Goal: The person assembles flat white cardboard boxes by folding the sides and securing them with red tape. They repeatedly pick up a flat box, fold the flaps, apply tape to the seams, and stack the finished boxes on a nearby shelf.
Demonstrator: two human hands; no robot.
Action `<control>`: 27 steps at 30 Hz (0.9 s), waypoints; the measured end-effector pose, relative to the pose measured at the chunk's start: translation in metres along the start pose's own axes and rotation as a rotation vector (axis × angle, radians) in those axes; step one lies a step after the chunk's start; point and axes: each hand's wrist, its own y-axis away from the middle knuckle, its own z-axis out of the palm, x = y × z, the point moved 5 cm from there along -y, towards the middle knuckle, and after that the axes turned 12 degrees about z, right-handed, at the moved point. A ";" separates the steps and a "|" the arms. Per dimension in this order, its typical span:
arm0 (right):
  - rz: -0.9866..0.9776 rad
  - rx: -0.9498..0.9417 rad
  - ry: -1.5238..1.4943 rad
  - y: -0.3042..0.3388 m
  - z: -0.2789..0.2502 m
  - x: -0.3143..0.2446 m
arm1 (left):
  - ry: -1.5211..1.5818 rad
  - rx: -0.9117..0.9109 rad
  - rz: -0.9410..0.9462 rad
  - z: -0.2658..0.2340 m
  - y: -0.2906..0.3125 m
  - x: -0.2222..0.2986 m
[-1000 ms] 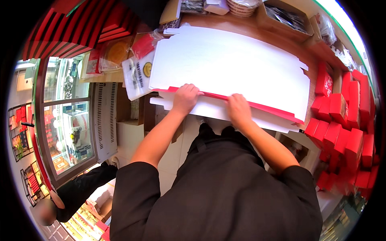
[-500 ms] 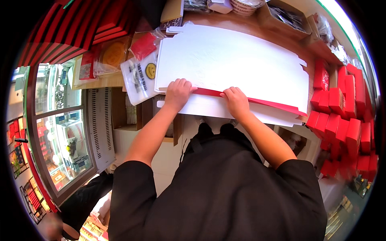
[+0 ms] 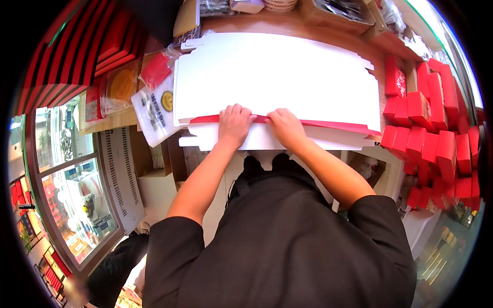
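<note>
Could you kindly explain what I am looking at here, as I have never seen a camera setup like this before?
Certainly. There is no machine here: the bare hands belong to the person wearing the camera. It sits on the head and looks down, and its fisheye lens bends straight edges near the rim. Picture left is the wearer's left.

On the wooden table lies a large white cardboard sheet with a red strip along its near side. The left hand and right hand both touch that strip; whether they pinch or just press it is unclear. To the left is a clear plastic bag with a smiley face; to the right, many red boxes.
</note>
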 end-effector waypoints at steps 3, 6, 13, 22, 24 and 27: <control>0.093 -0.026 0.022 0.021 -0.038 0.045 | -0.020 0.022 -0.023 -0.001 0.004 -0.001; 0.184 -0.047 0.020 0.025 -0.050 0.064 | -0.049 0.049 -0.024 -0.001 0.004 0.000; 0.150 -0.022 0.006 0.021 -0.046 0.066 | -0.082 -0.063 0.101 0.021 -0.032 0.059; 0.203 -0.005 0.089 0.056 -0.107 0.151 | -0.152 -0.250 -0.033 0.050 -0.048 0.068; 0.231 -0.014 0.066 0.063 -0.121 0.171 | -0.162 -0.203 -0.013 0.050 -0.051 0.069; 0.241 -0.010 0.088 0.062 -0.116 0.173 | -0.162 -0.205 -0.020 0.051 -0.049 0.071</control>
